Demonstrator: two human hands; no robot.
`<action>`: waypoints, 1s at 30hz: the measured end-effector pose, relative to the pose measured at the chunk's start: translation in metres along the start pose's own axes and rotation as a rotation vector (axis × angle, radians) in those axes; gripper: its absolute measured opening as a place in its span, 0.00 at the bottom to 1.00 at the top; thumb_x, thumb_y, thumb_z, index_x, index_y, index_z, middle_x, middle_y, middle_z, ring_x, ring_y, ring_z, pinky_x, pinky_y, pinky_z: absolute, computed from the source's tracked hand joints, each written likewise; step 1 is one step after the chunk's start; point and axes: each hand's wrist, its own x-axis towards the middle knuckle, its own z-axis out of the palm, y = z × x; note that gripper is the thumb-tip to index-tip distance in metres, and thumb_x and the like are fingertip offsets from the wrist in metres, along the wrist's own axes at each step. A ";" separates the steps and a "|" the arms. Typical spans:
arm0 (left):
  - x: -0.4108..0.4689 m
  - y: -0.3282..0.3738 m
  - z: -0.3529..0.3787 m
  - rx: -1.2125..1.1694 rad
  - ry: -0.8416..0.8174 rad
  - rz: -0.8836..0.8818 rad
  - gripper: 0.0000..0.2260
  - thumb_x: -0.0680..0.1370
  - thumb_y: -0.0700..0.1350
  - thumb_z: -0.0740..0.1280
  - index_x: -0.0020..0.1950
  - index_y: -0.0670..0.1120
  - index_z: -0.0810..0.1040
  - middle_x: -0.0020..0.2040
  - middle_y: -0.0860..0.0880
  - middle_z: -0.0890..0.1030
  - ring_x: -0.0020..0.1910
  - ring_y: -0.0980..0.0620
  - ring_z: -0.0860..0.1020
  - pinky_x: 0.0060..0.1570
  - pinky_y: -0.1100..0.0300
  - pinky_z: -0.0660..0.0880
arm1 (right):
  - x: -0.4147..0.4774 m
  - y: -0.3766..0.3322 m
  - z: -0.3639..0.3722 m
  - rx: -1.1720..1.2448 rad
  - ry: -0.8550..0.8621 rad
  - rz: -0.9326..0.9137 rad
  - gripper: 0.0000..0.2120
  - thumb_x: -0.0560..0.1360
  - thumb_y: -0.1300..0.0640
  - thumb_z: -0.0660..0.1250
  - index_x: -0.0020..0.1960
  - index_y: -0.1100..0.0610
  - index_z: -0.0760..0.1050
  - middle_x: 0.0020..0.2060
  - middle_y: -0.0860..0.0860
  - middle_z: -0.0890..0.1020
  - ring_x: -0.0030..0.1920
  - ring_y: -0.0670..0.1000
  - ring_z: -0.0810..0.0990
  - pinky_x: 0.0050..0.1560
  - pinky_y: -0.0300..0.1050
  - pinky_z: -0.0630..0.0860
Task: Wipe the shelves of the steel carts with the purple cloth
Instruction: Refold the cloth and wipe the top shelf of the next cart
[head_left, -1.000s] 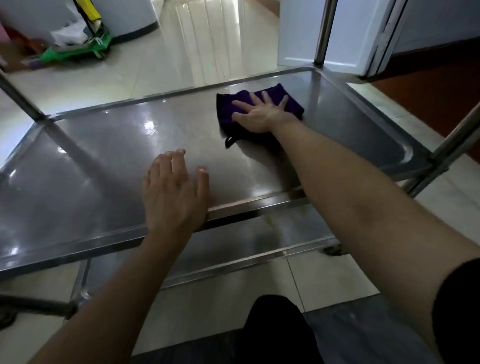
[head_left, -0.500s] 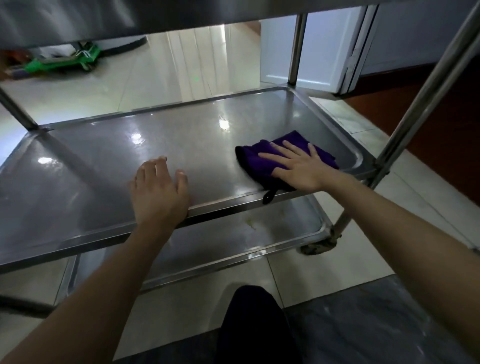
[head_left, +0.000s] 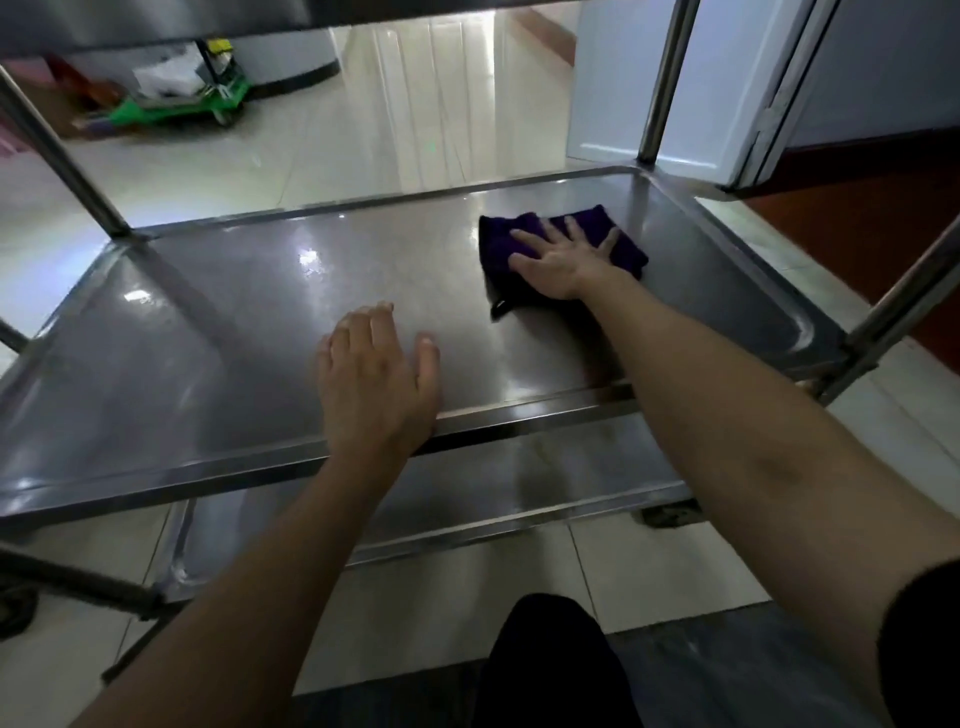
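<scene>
R hand (head_left: 563, 262) flat, fingers spread, pressing purple cloth (head_left: 498, 244) onto mid shelf (head_left: 208, 322), far-right part. L hand (head_left: 376, 384) relaxed, palm down at near rim, holds nothing. Most bare steel runs left of cloth, along shelf's long axis. Lower shelf (head_left: 545, 483) poss. smudged

The cart's middle shelf (head_left: 260, 332) is glossy, smooth steel, the purple cloth (head_left: 498, 244) soft napped fabric, the floor (head_left: 363, 135) shiny tile.
</scene>
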 end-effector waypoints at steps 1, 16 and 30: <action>0.000 0.000 -0.001 -0.005 0.005 -0.001 0.26 0.88 0.57 0.57 0.80 0.42 0.69 0.75 0.40 0.75 0.75 0.41 0.72 0.76 0.38 0.68 | -0.006 -0.020 0.007 -0.016 -0.007 -0.056 0.35 0.80 0.26 0.44 0.86 0.32 0.48 0.88 0.44 0.45 0.87 0.57 0.37 0.74 0.82 0.28; 0.006 -0.052 -0.041 -0.194 0.052 -0.092 0.22 0.87 0.62 0.57 0.73 0.51 0.75 0.72 0.47 0.76 0.71 0.46 0.74 0.74 0.45 0.71 | -0.174 -0.042 0.051 0.016 -0.047 -0.491 0.29 0.87 0.34 0.54 0.86 0.31 0.52 0.87 0.36 0.45 0.86 0.45 0.38 0.82 0.68 0.29; -0.012 -0.159 -0.061 0.098 0.006 -0.196 0.32 0.85 0.64 0.45 0.80 0.48 0.69 0.73 0.42 0.77 0.74 0.41 0.73 0.78 0.41 0.64 | -0.004 -0.142 0.032 -0.065 -0.061 -0.173 0.38 0.77 0.19 0.46 0.85 0.28 0.44 0.88 0.46 0.40 0.86 0.59 0.34 0.74 0.83 0.29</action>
